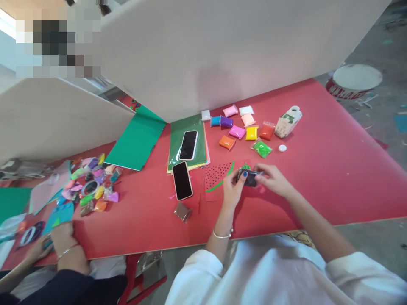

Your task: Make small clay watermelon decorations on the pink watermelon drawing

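Note:
My left hand [231, 187] and my right hand [273, 180] together hold a small dark clay packet [249, 177] just above the red table [333, 169]. Each hand pinches one end of the packet. Right behind my hands lies a red paper watermelon slice [217, 176] with black dots and a green rim. A brown clay packet [183, 211] lies to the left of my left wrist.
Several coloured clay packets [244, 127], a glue bottle [288, 121] on its side and its white cap [282, 148] lie farther back. Two phones [182, 180] rest by stacked green paper [187, 140]. Another person's hands [62, 241] work at the left beside more packets [92, 182].

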Demonstrator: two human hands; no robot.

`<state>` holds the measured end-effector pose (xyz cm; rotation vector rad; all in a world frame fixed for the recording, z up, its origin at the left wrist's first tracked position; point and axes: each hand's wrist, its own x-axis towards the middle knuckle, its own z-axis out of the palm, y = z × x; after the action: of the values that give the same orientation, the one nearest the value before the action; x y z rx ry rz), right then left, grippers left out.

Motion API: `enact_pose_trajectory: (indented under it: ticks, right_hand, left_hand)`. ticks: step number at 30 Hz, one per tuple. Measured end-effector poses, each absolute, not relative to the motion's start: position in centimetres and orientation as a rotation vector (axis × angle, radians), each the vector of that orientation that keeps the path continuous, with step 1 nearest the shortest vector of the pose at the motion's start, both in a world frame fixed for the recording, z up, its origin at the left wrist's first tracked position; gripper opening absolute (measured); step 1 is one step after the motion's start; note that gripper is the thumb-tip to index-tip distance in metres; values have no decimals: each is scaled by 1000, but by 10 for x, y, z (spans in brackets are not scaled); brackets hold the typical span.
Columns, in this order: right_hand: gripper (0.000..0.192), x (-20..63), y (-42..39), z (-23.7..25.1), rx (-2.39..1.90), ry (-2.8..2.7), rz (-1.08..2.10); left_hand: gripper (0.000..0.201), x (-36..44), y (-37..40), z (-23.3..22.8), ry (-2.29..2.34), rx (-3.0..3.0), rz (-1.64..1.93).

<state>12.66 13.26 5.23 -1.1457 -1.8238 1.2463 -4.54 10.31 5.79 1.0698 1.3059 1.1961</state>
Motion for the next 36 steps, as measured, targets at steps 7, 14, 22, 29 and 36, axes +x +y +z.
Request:
enact_pose_trajectory:
  ticks: [7,14,22,29,36]
  right_hand:
    - [42,122,111,56,-1073,-1758,1575]
    - [47,132,110,55,-983,-1798,1716]
    - [47,129,105,45,-924,-1697,1889]
    - [38,128,100,52,-881,-1732,1835]
    - [51,147,113,54,-775,-1893,1835]
  left_hand:
    - [37,-51,86,57,1378,1407,979]
    - [43,-60,79,54,1223,1450,850]
    - [54,-48,77,48,1207,1144,954]
    - [55,-46,68,44,1145,1125,902]
    - [58,-47,68,44,1102,1124,774]
